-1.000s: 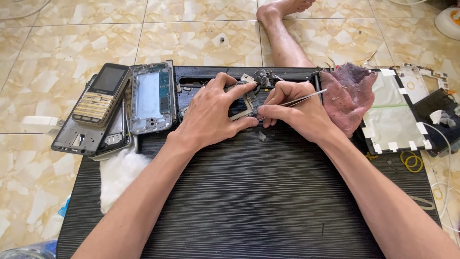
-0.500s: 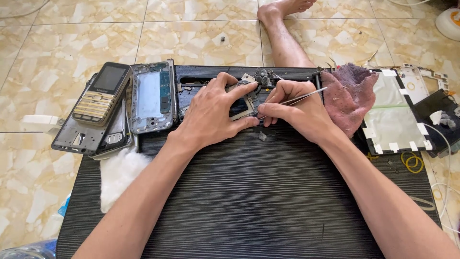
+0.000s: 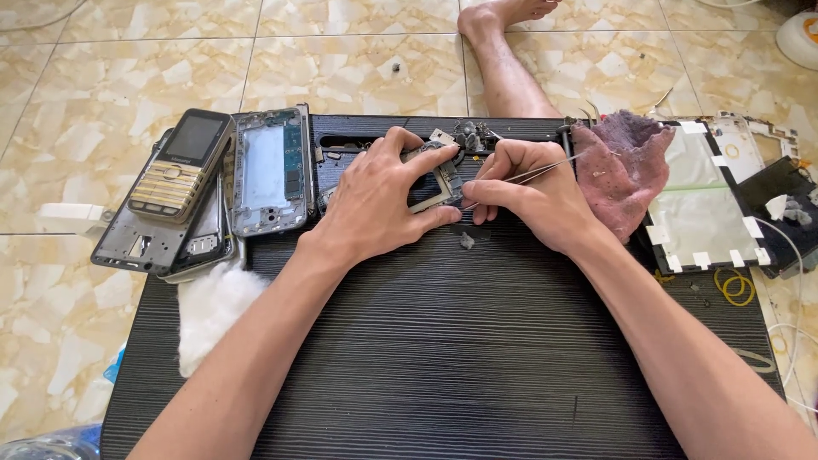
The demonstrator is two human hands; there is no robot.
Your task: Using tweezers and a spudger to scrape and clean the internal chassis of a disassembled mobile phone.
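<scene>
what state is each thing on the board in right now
left hand: closed on the small phone frame, tilting it off the board
right hand: pinching tweezers, tips at the frame
keypad phone: whole, screen dark, lying on opened parts
open phone body: cover off, insides showing, flat
pink cloth: crumpled
tablet frame: stripped, taped at the corners
white wadding: loose clump

A gold keypad phone with a dark, blank rectangular screen (image 3: 180, 163) lies at the frame's left. At the right edge sits a black rectangular panel (image 3: 780, 213), possibly a detached screen.
</scene>
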